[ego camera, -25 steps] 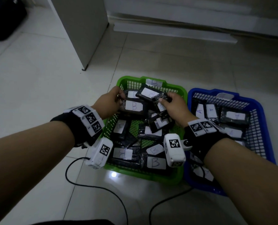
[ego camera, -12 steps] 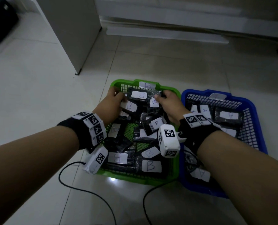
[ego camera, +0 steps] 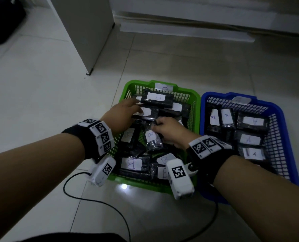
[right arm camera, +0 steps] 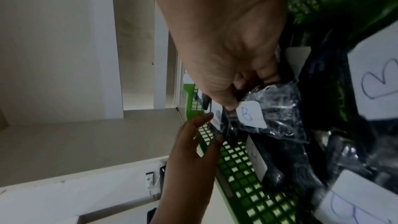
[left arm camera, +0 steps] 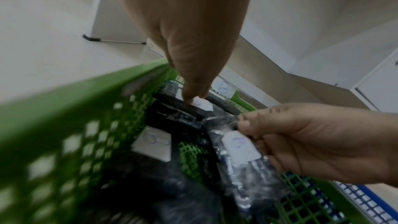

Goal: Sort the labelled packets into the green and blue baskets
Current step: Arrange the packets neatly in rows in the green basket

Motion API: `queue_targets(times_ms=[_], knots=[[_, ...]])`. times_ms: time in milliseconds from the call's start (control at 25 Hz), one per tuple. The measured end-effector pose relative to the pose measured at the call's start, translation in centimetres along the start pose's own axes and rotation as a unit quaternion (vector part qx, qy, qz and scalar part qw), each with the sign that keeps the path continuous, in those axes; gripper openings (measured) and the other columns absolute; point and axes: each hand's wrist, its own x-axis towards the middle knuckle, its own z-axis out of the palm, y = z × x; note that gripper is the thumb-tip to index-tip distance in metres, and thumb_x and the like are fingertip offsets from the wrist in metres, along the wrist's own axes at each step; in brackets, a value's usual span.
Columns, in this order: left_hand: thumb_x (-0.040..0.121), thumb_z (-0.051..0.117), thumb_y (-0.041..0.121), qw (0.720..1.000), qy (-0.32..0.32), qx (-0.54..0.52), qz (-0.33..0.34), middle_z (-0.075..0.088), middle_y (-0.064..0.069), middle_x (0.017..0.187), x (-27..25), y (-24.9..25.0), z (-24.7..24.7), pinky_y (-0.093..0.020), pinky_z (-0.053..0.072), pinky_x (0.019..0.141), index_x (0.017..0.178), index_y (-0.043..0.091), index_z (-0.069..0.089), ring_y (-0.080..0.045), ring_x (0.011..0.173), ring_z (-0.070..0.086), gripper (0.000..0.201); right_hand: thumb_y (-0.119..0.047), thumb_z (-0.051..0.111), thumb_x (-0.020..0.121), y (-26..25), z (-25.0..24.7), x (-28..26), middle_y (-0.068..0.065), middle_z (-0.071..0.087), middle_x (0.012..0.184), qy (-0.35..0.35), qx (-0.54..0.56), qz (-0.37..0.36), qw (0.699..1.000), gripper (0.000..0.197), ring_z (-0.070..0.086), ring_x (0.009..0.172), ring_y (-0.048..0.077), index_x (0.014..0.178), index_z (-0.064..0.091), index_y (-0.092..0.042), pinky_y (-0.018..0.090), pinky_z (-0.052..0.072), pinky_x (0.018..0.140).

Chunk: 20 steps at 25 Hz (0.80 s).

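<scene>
The green basket (ego camera: pixel 128 86) holds several black packets with white B labels. My left hand (ego camera: pixel 136 106) reaches into its back left part, and its straight fingers touch the label of a packet (left arm camera: pixel 201 105) there. My right hand (ego camera: pixel 156 126) is in the middle of the basket and pinches the top of a small clear-wrapped packet labelled B (right arm camera: pixel 249 115), also seen in the head view (ego camera: pixel 151 138). Another B packet (ego camera: pixel 156 98) lies flat against the back wall. The blue basket (ego camera: pixel 213 93) to the right holds several A packets (ego camera: pixel 227 117).
Both baskets sit side by side on a white tiled floor. A white cabinet (ego camera: pixel 85 32) stands behind them to the left and a low white ledge (ego camera: pixel 188 30) runs along the back. Black cables (ego camera: pixel 99 201) trail on the floor near me.
The packet both hands held at the back now lies flat there. My right hand has drawn back to the basket's middle and pinched a small B packet. My left hand's fingers have straightened.
</scene>
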Motion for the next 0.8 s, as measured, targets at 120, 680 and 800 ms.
queue_targets(times_ms=[120, 680, 800], knots=[[0.083, 0.059, 0.019, 0.996, -0.062, 0.050, 0.028, 0.053, 0.006, 0.124, -2.9, -0.2, -1.1, -0.038, 0.037, 0.100, 0.112, 0.030, 0.063, -0.018, 0.117, 0.050, 0.031, -0.010, 0.060, 0.087, -0.4, 1.8, -0.3, 0.011, 0.055, 0.077, -0.049, 0.005, 0.046, 0.998, 0.014, 0.055, 0.070, 0.023, 0.094, 0.062, 0.002, 0.031, 0.044, 0.057], [0.082, 0.050, 0.059, 0.948, -0.176, 0.258, 0.053, 0.057, 0.004, 0.129, -5.7, 0.5, -0.1, -0.073, -0.018, 0.101, 0.146, 0.042, 0.001, -0.021, 0.134, 0.034, 0.082, -0.004, 0.071, 0.071, -1.4, 1.5, -1.3, 0.009, 0.062, 0.080, -0.022, -0.055, 0.075, 0.995, 0.019, 0.059, 0.070, 0.021, 0.086, 0.060, -0.007, 0.027, 0.046, 0.063], [0.079, 0.049, 0.066, 0.946, -0.164, 0.273, 0.059, 0.047, -0.001, 0.133, -5.3, 0.8, 0.3, -0.073, -0.012, 0.102, 0.145, 0.044, 0.010, -0.025, 0.130, 0.037, 0.079, -0.005, 0.070, 0.072, -1.9, 0.7, -1.6, 0.010, 0.062, 0.081, -0.052, -0.104, 0.057, 0.992, 0.019, 0.058, 0.071, 0.022, 0.086, 0.059, -0.008, 0.028, 0.046, 0.062]])
